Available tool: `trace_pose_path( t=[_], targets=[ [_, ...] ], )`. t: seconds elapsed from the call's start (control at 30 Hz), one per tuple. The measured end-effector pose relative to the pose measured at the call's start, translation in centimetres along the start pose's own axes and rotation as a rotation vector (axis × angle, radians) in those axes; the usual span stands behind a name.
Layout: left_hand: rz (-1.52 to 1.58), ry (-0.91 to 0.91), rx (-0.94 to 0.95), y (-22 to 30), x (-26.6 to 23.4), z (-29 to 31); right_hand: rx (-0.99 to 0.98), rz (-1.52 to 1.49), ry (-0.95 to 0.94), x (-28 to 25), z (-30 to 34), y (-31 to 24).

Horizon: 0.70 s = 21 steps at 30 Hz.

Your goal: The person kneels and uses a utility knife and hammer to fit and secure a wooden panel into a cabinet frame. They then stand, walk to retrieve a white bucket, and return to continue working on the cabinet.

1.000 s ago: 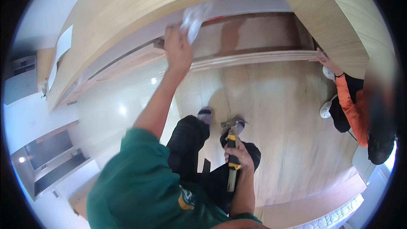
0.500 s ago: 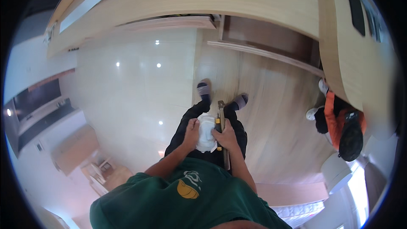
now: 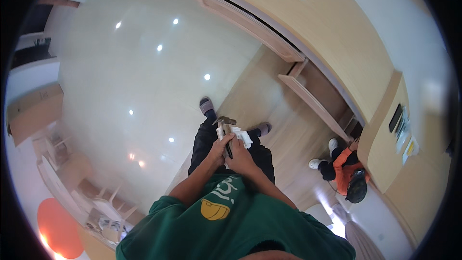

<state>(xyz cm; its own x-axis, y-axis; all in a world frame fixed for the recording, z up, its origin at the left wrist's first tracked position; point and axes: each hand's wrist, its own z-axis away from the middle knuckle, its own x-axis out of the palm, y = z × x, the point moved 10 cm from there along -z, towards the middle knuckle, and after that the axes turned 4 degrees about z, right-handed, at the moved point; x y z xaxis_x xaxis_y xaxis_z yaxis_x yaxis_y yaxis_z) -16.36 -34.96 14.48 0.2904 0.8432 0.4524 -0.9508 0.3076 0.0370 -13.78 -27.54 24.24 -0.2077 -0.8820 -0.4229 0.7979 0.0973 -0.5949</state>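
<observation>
In front of my lap is a claw hammer (image 3: 228, 141), its metal head pointing away from me and its dark handle running back between my hands. My left hand (image 3: 219, 150) is closed around the handle, thumb against its side. Pressed to the other side of the handle is my closed right hand (image 3: 239, 158). A crumpled white bundle (image 3: 242, 137), which looks like cloth or thin plastic, shows beneath the hammer and beyond my right fingers. My palms hide part of the bundle and the handle's end.
An open drawer (image 3: 313, 103) juts from a long wooden cabinet (image 3: 358, 43) ahead to the right. Beside it a person in orange (image 3: 345, 171) crouches, a hand at the drawer. Furniture and a cardboard box (image 3: 36, 113) are at left. A phone (image 3: 395, 118) lies on the right-hand surface.
My view has turned, so the cabinet and drawer now sit further right. The hammer has come from beside the bundle to above it, and my left hand has gone from the bundle to the handle.
</observation>
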Motion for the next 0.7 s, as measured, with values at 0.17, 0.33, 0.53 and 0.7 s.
trace_pose_path(
  t=[0.17,0.33,0.53,0.7],
  targets=[
    [0.116,0.075,0.080,7.3,-4.7,1.6,-0.063,-0.003,0.058,2.4,-2.8,-6.5],
    [0.225,0.142,0.174,9.9,-6.1,-0.5,-0.026,0.079,0.055,2.4,-7.2,-6.7],
    [0.294,0.182,0.054,8.3,-7.9,-4.5,-0.008,0.000,-0.216,0.1,-13.7,-3.6],
    [0.515,0.111,-0.035,6.6,-6.6,-7.2,-0.094,0.550,0.530,-19.1,-30.9,3.0]
  ],
)
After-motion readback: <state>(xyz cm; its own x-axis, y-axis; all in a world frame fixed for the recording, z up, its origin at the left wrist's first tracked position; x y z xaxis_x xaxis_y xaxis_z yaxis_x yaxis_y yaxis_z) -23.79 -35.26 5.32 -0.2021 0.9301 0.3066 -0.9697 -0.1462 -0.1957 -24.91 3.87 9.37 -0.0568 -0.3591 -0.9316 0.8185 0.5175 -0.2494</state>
